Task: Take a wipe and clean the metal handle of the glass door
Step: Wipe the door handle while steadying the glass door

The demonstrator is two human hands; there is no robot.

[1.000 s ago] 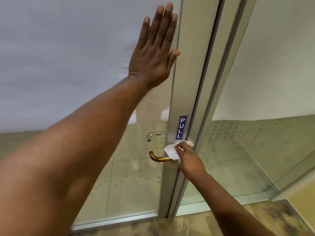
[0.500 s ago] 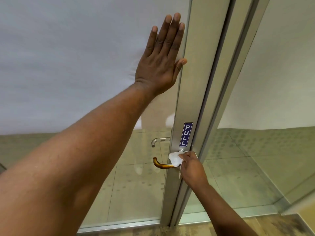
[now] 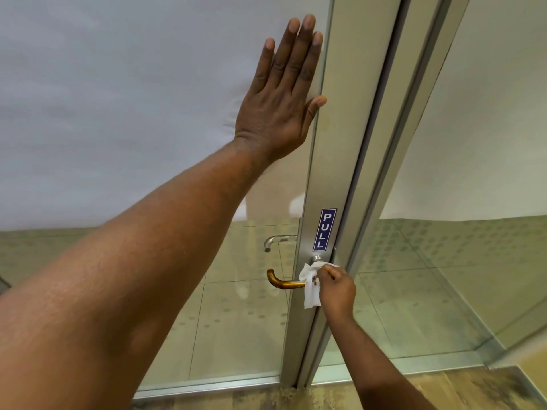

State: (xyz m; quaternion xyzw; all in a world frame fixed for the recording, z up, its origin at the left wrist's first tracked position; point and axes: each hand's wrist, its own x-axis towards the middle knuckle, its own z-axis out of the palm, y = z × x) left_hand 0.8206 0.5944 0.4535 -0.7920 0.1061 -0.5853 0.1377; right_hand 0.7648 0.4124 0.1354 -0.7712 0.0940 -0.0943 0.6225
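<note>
Wiping stage: I judge the task mid-way, wipe is in hand and on the handle, inner end being worked, curved outer end looks not yet covered
Room: I see a pale wall above, greenish tiled floor with a dotted pattern through the glass, mottled brown floor on my side at the bottom edge
Glass door (image 3: 236, 321): upper part frosted, lower part clear, shut or nearly shut against the neighbouring pane as far as I can tell
Door frame (image 3: 340, 143): brushed aluminium stile, runs top to bottom just right of centre
Left hand (image 3: 284, 99): flat and spread, palm on the frosted glass, thumb touching the stile edge, gripping nothing, I read it as bracing the door
Right hand (image 3: 337, 291): low, just right of the stile, fingers pinched around the wipe
Metal handle (image 3: 284, 282): lever type, looks amber in this light, juts left from the stile below the sign, hooked tip bare
Far handle (image 3: 278, 241): silver lever on the other side, seen through the glass
Wipe (image 3: 310, 285): white, crumpled, pressed on the handle root near the round boss, loose tail hangs down
PULL sign (image 3: 324, 229): blue sticker on the stile just above the boss
Left to do: I'd say run the wipe out to the hooked tip
</note>
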